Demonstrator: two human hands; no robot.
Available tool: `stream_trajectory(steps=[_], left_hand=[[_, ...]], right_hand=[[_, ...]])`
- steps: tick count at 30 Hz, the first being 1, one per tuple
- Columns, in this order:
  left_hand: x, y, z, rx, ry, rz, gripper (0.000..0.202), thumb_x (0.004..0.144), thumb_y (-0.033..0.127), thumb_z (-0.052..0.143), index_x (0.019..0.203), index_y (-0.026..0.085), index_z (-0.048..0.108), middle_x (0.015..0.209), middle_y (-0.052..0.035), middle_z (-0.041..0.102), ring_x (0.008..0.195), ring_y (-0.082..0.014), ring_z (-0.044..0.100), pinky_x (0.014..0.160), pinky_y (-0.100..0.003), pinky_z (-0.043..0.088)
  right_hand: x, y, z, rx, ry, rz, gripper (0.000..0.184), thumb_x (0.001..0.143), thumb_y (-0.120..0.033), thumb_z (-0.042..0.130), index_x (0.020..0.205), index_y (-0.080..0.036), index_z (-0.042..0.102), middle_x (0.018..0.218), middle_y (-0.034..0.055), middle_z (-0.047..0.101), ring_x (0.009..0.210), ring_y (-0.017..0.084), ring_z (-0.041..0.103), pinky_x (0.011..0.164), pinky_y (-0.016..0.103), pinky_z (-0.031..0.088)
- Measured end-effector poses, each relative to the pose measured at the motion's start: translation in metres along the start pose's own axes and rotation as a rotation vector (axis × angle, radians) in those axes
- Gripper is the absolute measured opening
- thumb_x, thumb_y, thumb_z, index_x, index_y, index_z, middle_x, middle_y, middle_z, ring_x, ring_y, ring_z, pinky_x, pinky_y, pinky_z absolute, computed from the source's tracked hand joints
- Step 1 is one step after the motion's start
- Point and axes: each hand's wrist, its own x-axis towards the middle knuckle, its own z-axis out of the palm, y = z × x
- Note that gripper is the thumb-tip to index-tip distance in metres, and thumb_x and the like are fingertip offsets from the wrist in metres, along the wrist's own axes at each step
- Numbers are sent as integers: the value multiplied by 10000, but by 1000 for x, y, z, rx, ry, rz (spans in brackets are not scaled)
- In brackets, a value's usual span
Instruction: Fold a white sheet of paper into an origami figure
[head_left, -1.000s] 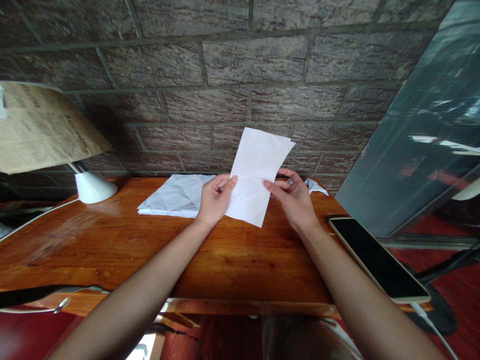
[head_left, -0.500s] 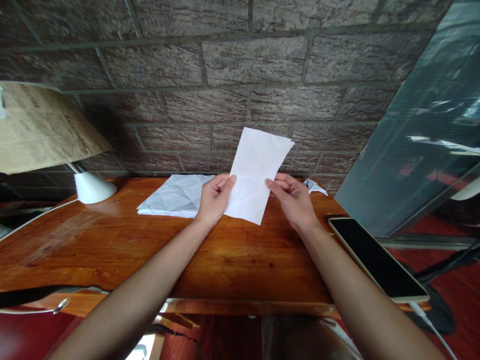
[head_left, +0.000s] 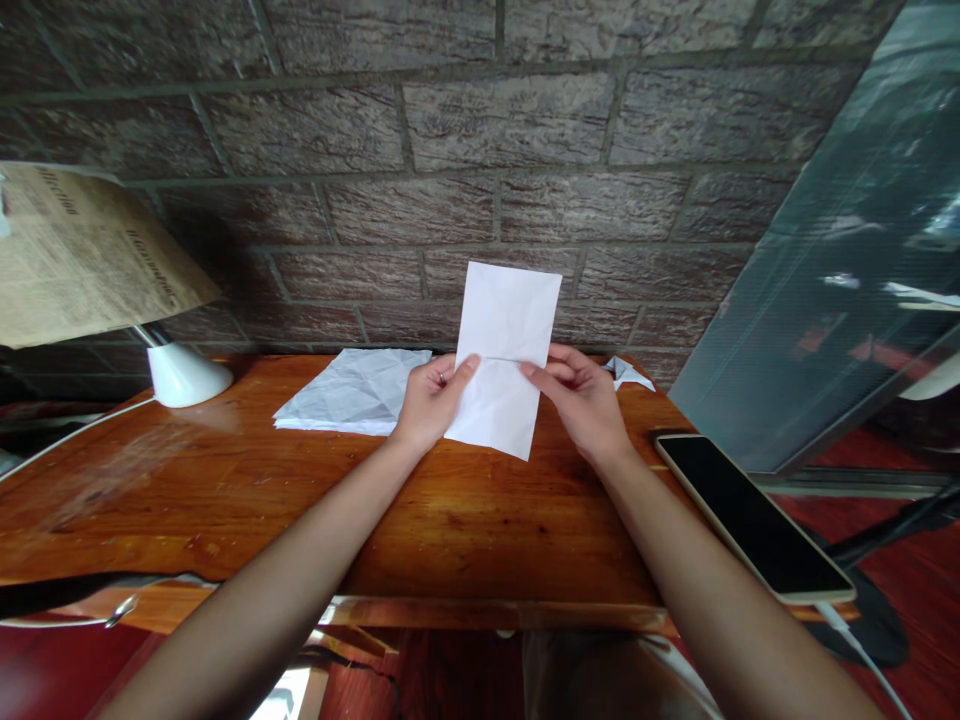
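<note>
A white sheet of paper (head_left: 506,320), with a crease running across its middle, is held up above the wooden table. My left hand (head_left: 433,402) pinches its left edge near the crease, thumb on the side facing me. On the opposite edge, my right hand (head_left: 581,400) grips at about the same height, its thumb also in front and fingers partly behind the paper. Behind my left hand lies a stack of creased white paper (head_left: 349,392). A small folded paper piece (head_left: 628,373) sits beyond my right hand.
A lamp with a newsprint shade (head_left: 90,255) and white base (head_left: 187,375) stands at the left. At the right edge of the wooden table (head_left: 480,530) lies a phone (head_left: 754,515) with a white cable (head_left: 862,645). A brick wall (head_left: 450,120) rises behind.
The paper has swung more upright and its top has shifted left. My thumbs have moved slightly closer together along the crease, and the crease looks sharper.
</note>
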Motion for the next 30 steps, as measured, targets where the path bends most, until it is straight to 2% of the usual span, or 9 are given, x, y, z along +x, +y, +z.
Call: stream_trajectory(steps=[3, 5, 17, 25, 30], left_hand=[[-2, 1, 1, -42, -43, -27, 422, 828, 566, 683, 748, 151, 675, 654, 19, 599, 580, -101, 481, 541, -216, 376], [-2, 2, 2, -70, -61, -39, 420, 825, 565, 689, 773, 148, 690, 659, 15, 619, 576, -103, 496, 536, -214, 387], [-3, 3, 2, -99, -99, -50, 437, 821, 594, 685, 845, 161, 730, 689, 7, 675, 585, -117, 554, 556, -224, 443], [-2, 3, 2, -98, -58, -60, 448, 796, 605, 701, 822, 158, 718, 719, -1, 682, 606, -121, 555, 566, -231, 442], [-1, 4, 2, -81, -31, -53, 451, 795, 619, 689, 774, 169, 686, 702, 5, 654, 626, -127, 546, 580, -235, 437]], right_hand=[[0, 2, 1, 58, -105, 81, 383, 679, -390, 872, 998, -208, 763, 897, 18, 802, 826, 201, 727, 839, 354, 571], [-1, 4, 1, 65, -131, 106, 373, 680, -388, 873, 991, -205, 779, 942, 33, 805, 845, 213, 734, 840, 366, 579], [0, 7, 0, 59, -109, 118, 350, 670, -378, 888, 967, -215, 802, 943, 39, 808, 810, 205, 739, 801, 358, 594], [1, 5, -2, 72, -121, 122, 302, 698, -444, 863, 902, -228, 812, 932, 33, 807, 868, 224, 749, 921, 400, 565], [2, 5, -4, 43, -118, 135, 319, 709, -502, 838, 871, -229, 806, 909, 34, 804, 860, 253, 749, 889, 433, 579]])
